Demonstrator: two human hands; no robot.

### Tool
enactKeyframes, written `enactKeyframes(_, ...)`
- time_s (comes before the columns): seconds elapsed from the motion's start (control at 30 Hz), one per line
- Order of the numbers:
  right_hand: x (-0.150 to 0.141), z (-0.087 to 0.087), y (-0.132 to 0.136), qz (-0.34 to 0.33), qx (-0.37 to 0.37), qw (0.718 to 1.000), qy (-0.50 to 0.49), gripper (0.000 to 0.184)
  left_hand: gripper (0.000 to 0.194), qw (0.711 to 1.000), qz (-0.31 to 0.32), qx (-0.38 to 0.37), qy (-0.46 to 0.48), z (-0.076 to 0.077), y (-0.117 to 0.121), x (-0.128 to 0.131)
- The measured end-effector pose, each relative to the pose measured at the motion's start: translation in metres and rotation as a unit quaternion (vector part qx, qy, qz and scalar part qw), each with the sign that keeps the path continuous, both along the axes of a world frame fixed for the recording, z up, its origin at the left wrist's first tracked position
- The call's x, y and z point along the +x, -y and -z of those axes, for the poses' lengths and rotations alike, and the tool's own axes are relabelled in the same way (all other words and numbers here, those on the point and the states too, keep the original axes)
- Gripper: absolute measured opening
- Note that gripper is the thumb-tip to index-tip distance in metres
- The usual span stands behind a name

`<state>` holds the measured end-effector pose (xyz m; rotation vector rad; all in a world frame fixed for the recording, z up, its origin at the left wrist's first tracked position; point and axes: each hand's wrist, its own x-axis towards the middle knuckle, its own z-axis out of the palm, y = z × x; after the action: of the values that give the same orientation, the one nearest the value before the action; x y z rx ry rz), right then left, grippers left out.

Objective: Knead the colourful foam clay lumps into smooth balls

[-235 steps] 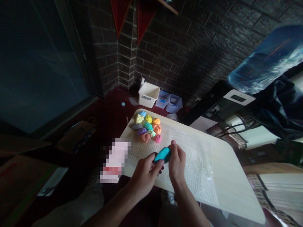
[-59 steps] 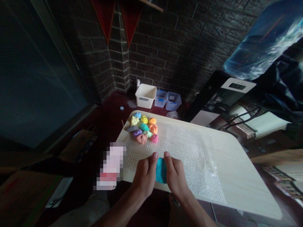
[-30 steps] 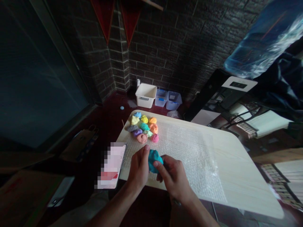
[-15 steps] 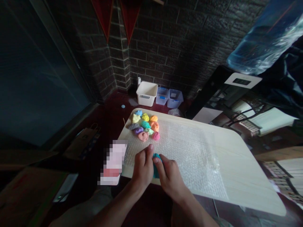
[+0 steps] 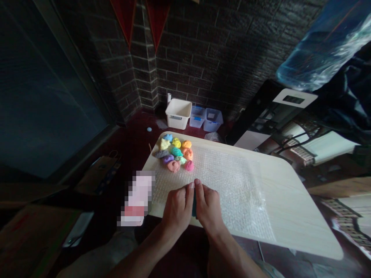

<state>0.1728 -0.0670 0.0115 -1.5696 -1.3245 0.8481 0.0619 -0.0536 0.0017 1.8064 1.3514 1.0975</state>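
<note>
Between my two hands is a dark teal lump of modelling clay (image 5: 194,206), mostly covered by the fingers. My left hand (image 5: 177,204) wraps it from the left, thumb on top. From the right my right hand (image 5: 208,206) closes on the same lump, its thumb beside the other. Both hands are over the near edge of the table. Beyond them, several soft clay lumps sit together at the far left corner, among them a pink lump (image 5: 189,165), a salmon lump (image 5: 173,166), a green lump (image 5: 176,151) and an orange lump (image 5: 188,154).
Bubble wrap (image 5: 232,189) covers much of the pale wooden table (image 5: 301,208). Behind it on the floor stand a white basket (image 5: 178,116) and clear bins (image 5: 213,120). A water dispenser (image 5: 255,119) is at the right. A pixelated pink object (image 5: 137,197) is at the left edge.
My hands have come closer together around the teal clay, thumbs now side by side and pointing forward. Less of the clay shows than before. The view has shifted slightly.
</note>
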Motion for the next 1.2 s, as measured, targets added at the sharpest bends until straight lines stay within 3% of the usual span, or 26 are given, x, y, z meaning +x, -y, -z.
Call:
enactKeyframes(0.2,0.002,0.003,-0.003,0.012,0.014,0.999,0.048,0.068,0.051,1.000,-0.007,-0.011,0.002,0.001,-0.001,0.001)
enactKeyframes(0.37,0.004,0.006,0.001,0.001,-0.002,1.000,0.028,0.067,0.047,0.998,0.018,-0.041,0.055,0.002,0.003,-0.001)
enactKeyframes(0.57,-0.006,0.008,0.001,0.022,0.014,1.000,0.016,0.065,0.044,0.998,-0.011,-0.033,0.049,0.003,0.001,0.000)
enactKeyframes(0.7,-0.010,0.004,0.000,0.026,-0.033,0.997,-0.064,0.064,0.045,0.996,-0.027,-0.054,0.066,-0.001,0.000,0.001)
enactKeyframes(0.77,-0.010,0.001,0.001,0.034,-0.088,0.988,-0.125,0.063,0.048,0.986,-0.023,-0.110,0.120,-0.004,0.001,0.000)
enactKeyframes(0.87,-0.007,-0.001,0.004,0.066,-0.137,0.965,-0.215,0.062,0.051,0.950,0.023,-0.214,0.227,-0.008,0.003,-0.005)
enactKeyframes(0.97,-0.005,0.000,0.005,0.108,-0.134,0.944,-0.280,0.060,0.041,0.931,0.091,-0.229,0.269,-0.008,0.005,-0.010)
enactKeyframes(1.1,-0.002,0.003,0.004,0.111,-0.113,0.923,-0.352,0.055,0.029,0.914,0.139,-0.240,0.296,-0.003,0.004,-0.011)
enactKeyframes(1.2,0.006,0.002,0.001,0.111,-0.068,0.935,-0.331,0.050,0.028,0.914,0.135,-0.240,0.299,-0.002,0.002,-0.011)
